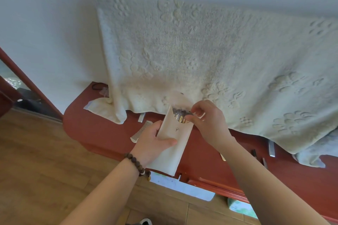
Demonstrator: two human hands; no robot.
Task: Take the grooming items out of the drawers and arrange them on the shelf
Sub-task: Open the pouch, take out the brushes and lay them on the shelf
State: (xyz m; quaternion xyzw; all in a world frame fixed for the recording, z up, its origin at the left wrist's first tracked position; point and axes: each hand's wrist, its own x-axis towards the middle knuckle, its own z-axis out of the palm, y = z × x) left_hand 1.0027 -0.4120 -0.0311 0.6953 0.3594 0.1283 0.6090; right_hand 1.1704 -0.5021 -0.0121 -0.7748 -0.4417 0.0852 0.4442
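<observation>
Left hand point(155, 140) grips pouch point(172, 139) above the shelf point(102, 129); right hand point(204, 120) pinches a metal tool point(182, 116) at its mouth. Advice: steady pouch, draw tool straight out, lay beside comb point(140, 130).

Two hands point(153, 140), one pouch point(172, 144), one comb point(140, 130), one towel point(201, 60).

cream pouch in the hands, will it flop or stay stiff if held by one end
The pouch is probably soft: its lower end hangs past the left hand with a slight bend. The metal tools showing at its open mouth likely make it top-heavy, so they might slide out if tipped. The right hand pinches one of them.
</observation>
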